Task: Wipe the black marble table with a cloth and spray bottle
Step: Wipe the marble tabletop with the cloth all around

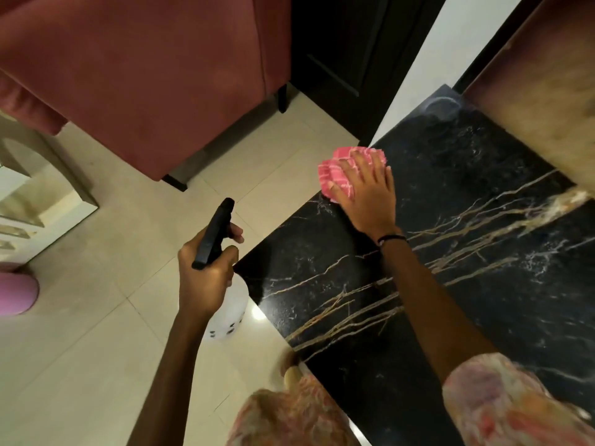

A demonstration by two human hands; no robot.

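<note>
The black marble table [450,268], veined in gold and white, fills the right half of the view. My right hand [367,194] lies flat with spread fingers on a folded pink cloth [335,175], pressing it onto the table near its far left edge. My left hand [206,278] hangs over the floor just left of the table's corner, gripping a spray bottle [228,310] with a white body and a black trigger head [214,233]. The head points up and away from me.
A red upholstered armchair [145,75] stands on the cream tiled floor [80,365] at upper left. A mirrored piece [38,194] and a pink round object [16,294] sit at the left edge. A beige marble slab [547,91] borders the table's far right. A dark door [347,43] is behind.
</note>
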